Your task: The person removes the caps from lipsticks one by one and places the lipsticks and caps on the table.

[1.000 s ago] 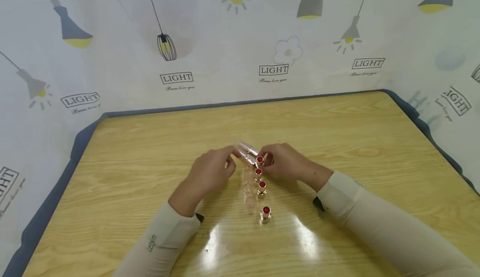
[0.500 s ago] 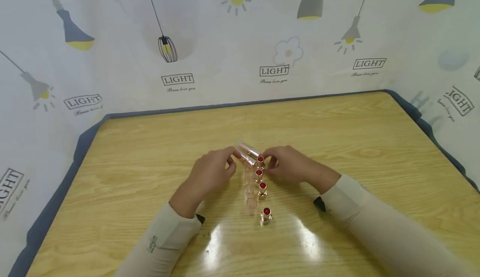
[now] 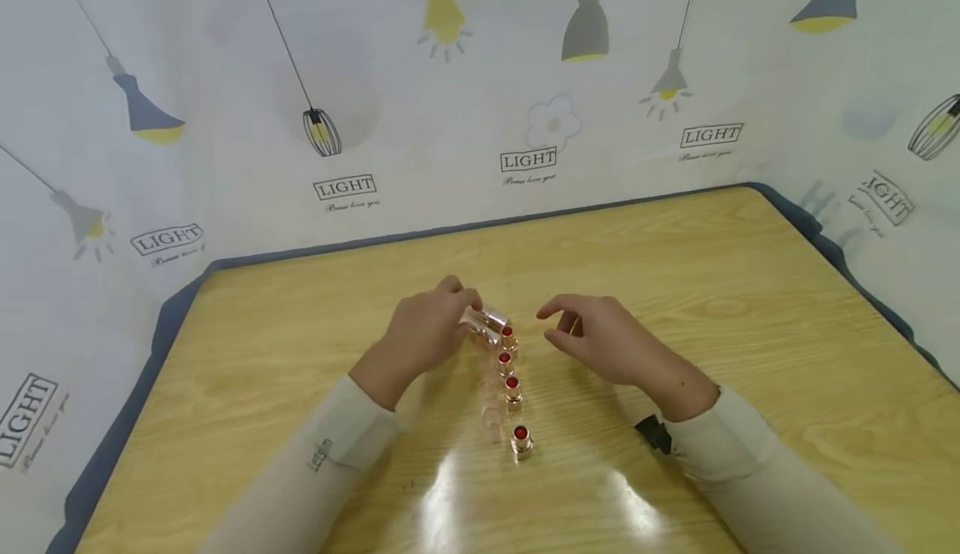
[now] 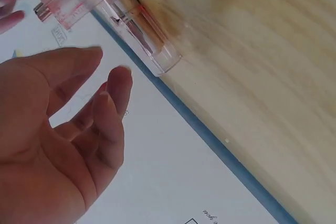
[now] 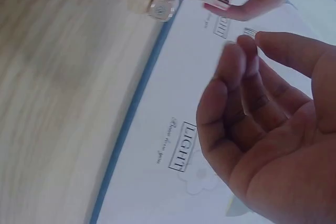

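Note:
Several rose-gold lipsticks with round red tops stand in a row down the table, the nearest lipstick [image 3: 521, 440] a little apart. Clear caps [image 3: 492, 422] line their left side. Two shiny tubes [image 3: 493, 317] lie slanted at the row's far end. My left hand [image 3: 427, 325] is over their left ends. In the left wrist view its thumb and fingertips are apart, with a clear-ended tube [image 4: 139, 30] beyond them. My right hand [image 3: 603, 337] hovers right of the row, holding nothing, fingers loosely bent. The right wrist view shows a lipstick's base [image 5: 163, 9] past its fingertips.
The wooden table [image 3: 637, 254] has a blue-grey edge [image 3: 360, 242] along the back and sides. Behind it hangs a white backdrop [image 3: 420, 121] printed with lamps and LIGHT labels. Light glares off the tabletop near the front.
My right hand has drawn back to the right, away from the farthest standing lipstick. My left hand has shifted slightly over the lying tubes. The head view has tilted and turned a little.

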`<act>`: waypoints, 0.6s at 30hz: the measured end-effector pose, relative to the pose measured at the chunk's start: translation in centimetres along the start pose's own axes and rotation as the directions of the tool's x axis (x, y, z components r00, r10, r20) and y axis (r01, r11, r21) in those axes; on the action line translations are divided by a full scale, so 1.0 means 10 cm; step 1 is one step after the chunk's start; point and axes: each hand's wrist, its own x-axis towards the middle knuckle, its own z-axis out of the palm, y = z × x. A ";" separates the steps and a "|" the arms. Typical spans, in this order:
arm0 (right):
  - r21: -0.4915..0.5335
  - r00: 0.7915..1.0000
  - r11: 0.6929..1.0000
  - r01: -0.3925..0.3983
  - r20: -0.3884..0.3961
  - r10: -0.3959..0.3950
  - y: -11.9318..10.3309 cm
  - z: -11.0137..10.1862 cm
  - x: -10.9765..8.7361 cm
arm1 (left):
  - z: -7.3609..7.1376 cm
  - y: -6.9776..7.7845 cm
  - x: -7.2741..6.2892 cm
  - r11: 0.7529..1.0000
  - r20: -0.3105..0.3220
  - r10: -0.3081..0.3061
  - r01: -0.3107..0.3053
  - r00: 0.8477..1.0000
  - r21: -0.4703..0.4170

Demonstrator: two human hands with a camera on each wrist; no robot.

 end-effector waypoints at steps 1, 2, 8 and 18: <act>0.004 1.000 1.000 0.008 -0.009 -0.008 -0.02 0.00 -0.01 | 0.01 0.00 0.01 1.000 0.016 0.010 -0.010 1.000 0.002; 0.007 1.000 1.000 0.017 -0.019 -0.017 -0.04 -0.01 -0.02 | 0.02 -0.01 0.02 1.000 0.031 0.015 -0.015 0.999 0.002; 0.019 0.995 0.997 0.070 -0.074 -0.069 -0.15 -0.02 -0.07 | 0.09 -0.07 0.09 1.000 0.080 0.017 -0.018 0.997 0.012; 0.020 0.991 0.996 0.091 -0.102 -0.089 -0.17 -0.06 -0.12 | 0.17 -0.08 0.19 0.999 0.107 -0.029 0.026 0.994 0.021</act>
